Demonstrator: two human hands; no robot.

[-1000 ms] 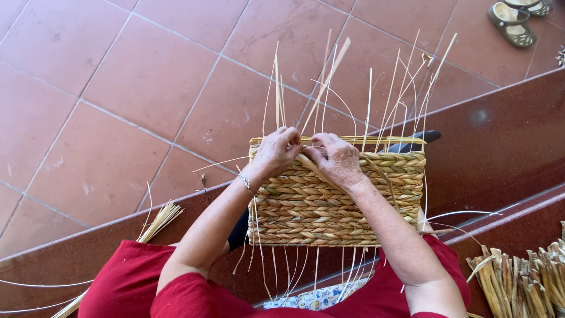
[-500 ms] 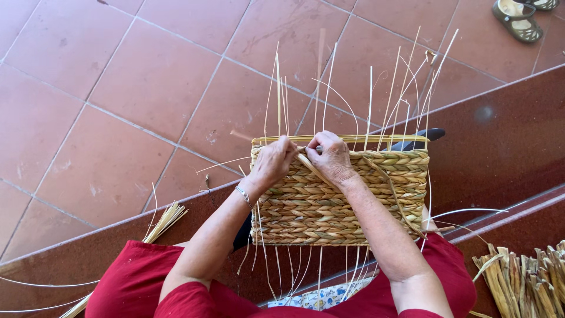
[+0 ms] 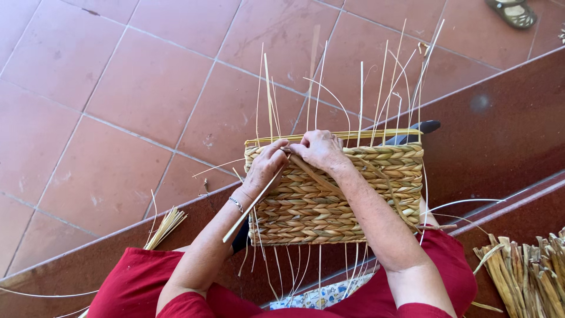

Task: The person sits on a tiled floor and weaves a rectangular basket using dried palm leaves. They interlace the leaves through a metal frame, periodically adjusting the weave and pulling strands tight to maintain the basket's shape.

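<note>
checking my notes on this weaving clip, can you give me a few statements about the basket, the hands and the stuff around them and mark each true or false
1. Both hands, the left hand and the right hand, are at the top edge of the woven basket. True.
2. The basket is dark blue plastic. False: it is braided tan fibre, with thin upright strands sticking out of its top.
3. The left wrist wears a thin bracelet. True.
4. The floor is green carpet. False: it is reddish tiles.
5. A bundle of dried stalks lies at the lower right. True.
6. The person's sleeves are white. False: the clothing is red.
</note>
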